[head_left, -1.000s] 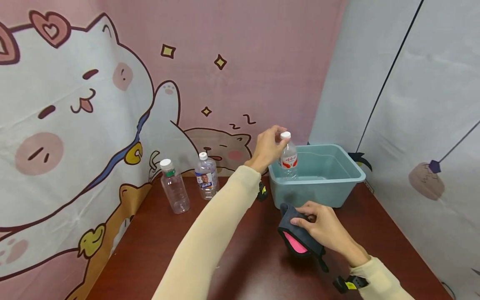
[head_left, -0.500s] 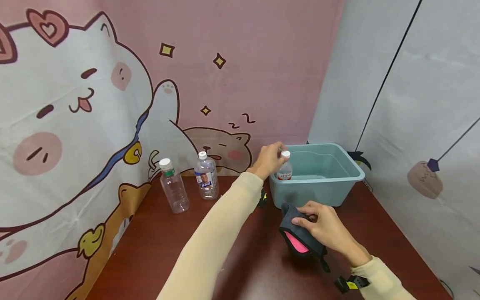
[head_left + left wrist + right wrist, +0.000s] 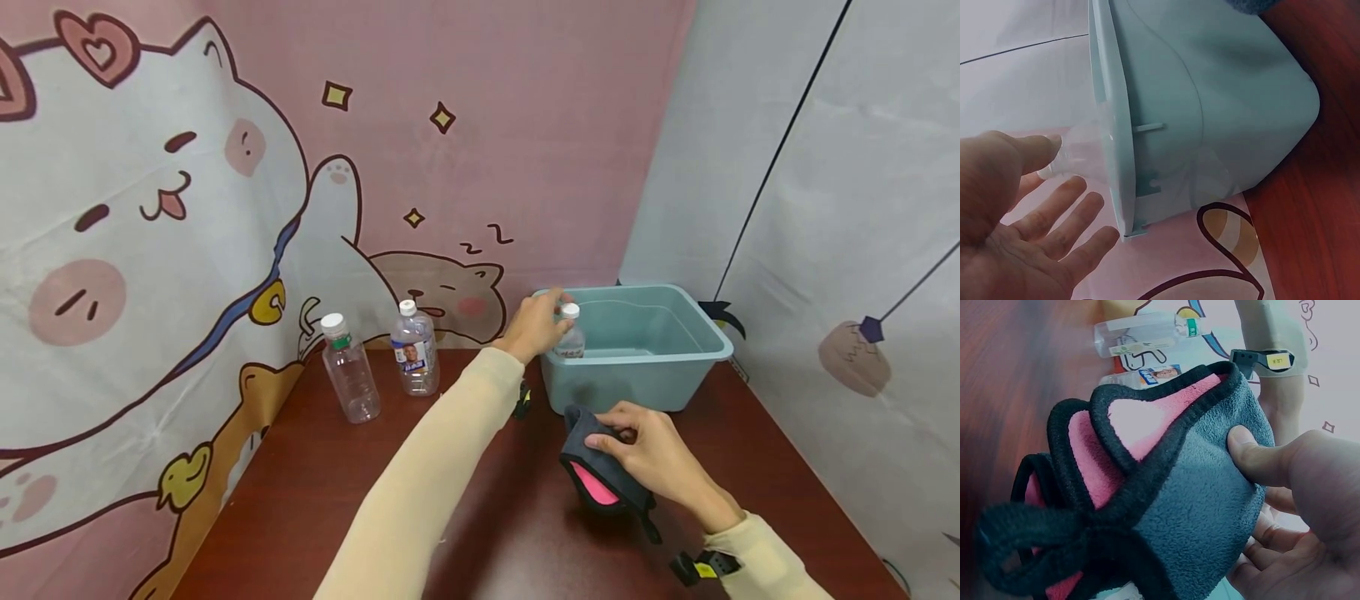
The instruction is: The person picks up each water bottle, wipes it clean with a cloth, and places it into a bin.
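A clear plastic bottle [image 3: 572,340] with a white cap stands in the left end of the blue-green bin [image 3: 637,383], its lower part hidden by the rim. My left hand [image 3: 534,325] is at the cap, thumb and fingers spread around it. In the left wrist view the fingers [image 3: 1088,206] are loosely extended beside the bin's wall. My right hand [image 3: 660,454] pinches a folded dark grey cloth [image 3: 600,454] with pink lining, black edging and a loop, above the table in front of the bin. The thumb [image 3: 1244,440] presses on its grey side.
Two more capped clear bottles stand at the table's back left: one with a green neck band [image 3: 351,375], one with a printed label [image 3: 415,358]. A cartoon-printed curtain [image 3: 487,167] borders the table [image 3: 300,517].
My left hand has lowered the bottle from above the rim into the bin, and its fingers have loosened around the cap. The right hand keeps holding the cloth in the same place.
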`<state>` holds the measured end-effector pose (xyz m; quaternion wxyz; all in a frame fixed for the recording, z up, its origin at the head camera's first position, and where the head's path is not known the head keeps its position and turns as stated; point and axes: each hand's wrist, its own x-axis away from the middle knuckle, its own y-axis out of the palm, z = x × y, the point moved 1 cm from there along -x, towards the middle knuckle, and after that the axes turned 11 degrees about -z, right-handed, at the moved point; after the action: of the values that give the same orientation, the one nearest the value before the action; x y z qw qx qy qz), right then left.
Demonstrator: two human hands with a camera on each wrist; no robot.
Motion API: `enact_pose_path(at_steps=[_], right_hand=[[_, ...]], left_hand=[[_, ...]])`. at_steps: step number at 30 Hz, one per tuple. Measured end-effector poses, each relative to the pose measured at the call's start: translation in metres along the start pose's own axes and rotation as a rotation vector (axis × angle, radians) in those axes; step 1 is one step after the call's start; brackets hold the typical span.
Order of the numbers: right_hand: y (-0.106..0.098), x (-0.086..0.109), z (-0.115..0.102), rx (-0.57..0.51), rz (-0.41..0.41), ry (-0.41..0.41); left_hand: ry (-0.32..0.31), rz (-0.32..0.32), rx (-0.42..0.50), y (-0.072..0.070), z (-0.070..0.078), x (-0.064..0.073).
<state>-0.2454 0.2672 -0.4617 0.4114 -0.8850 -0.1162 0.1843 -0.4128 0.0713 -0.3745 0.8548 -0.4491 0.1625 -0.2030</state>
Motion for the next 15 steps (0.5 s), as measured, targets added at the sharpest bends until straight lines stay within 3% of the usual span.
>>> enact_pose_path(at_steps=[7,15], right_hand=[[0.001,0.000,-0.001,0.002,-0.002,0.000],[0.002,0.004,-0.002,-0.003,-0.004,0.020]], left_hand=[[0.009,0.012,0.030,-0.002,-0.008,0.005],[0.040,0.114,0.076,-0.016,-0.026,0.020]])
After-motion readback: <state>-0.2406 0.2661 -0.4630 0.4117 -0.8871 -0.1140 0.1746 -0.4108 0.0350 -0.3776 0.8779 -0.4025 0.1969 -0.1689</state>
